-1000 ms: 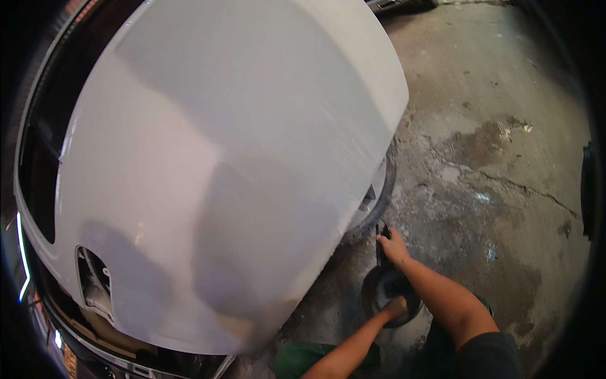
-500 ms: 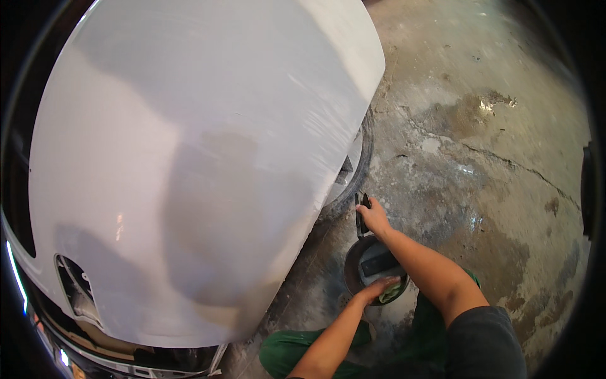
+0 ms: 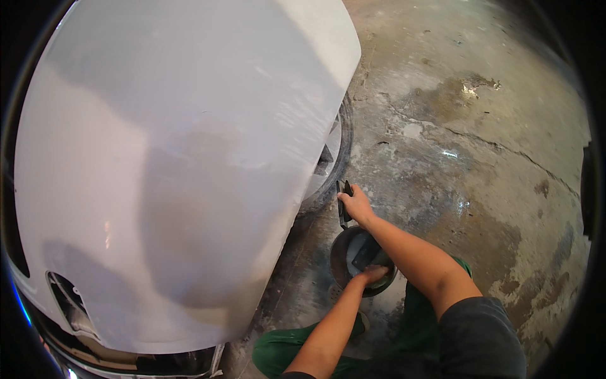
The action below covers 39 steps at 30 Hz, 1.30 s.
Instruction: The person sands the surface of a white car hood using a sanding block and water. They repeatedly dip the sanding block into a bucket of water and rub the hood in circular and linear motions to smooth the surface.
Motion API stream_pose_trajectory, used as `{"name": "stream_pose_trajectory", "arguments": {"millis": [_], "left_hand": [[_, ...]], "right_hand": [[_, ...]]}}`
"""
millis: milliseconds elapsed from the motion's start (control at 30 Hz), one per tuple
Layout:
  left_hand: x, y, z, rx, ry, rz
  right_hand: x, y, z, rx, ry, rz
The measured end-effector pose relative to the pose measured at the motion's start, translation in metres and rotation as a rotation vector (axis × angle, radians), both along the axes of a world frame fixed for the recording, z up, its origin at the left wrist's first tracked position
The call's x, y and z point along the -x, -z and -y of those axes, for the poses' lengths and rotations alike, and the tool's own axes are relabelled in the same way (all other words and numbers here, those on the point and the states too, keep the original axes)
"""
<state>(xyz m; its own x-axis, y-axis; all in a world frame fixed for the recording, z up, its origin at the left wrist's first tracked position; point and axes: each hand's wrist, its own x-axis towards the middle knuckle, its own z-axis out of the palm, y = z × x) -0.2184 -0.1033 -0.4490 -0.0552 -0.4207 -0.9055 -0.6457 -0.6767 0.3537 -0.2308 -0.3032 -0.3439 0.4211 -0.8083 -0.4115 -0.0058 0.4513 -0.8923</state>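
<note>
A dark round pan (image 3: 336,252) of cloudy water stands on the floor, with a black block (image 3: 367,251) lying inside it. My left hand (image 3: 375,273) reaches into the pan at its near side; its fingers are down in the water and blurred. Just beyond the far rim, my right hand (image 3: 358,206) is closed around a narrow black flat-edged thing (image 3: 346,189), next to what looks like the pan's dark handle (image 3: 341,211). Whether it grips that handle too is unclear. The pale green thing seen earlier under my left hand is hidden.
A large whitish car hood (image 3: 208,158) with matte grey patches fills the left side. Its edge runs close to the pan, and a car wheel (image 3: 341,148) shows beneath it. The concrete floor (image 3: 492,208) is stained and cracked. My green-clad knees flank the pan.
My left hand has sunk deeper into the pan, and the pale green thing has gone from sight. The black block sits at a steeper angle. The whole view has shifted slightly.
</note>
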Motion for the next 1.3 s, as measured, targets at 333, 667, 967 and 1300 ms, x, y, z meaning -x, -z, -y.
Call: {"name": "stream_pose_trajectory", "arguments": {"millis": [333,667,967,1300], "left_hand": [[0.001,-0.021,-0.036,0.336,-0.43,-0.169],[0.008,-0.044,-0.027,0.362,-0.373,-0.209],[0.007,-0.241,-0.019,0.993,-0.25,0.393],[-0.09,-0.582,-0.032,1.496,0.069,1.574]], "right_hand": [[-0.004,0.003,0.007,0.012,0.079,-0.026],[0.002,-0.001,0.006,0.018,0.069,-0.003],[0.006,0.001,0.003,0.127,0.101,-0.099],[0.008,0.004,0.011,0.077,0.029,-0.014]]}}
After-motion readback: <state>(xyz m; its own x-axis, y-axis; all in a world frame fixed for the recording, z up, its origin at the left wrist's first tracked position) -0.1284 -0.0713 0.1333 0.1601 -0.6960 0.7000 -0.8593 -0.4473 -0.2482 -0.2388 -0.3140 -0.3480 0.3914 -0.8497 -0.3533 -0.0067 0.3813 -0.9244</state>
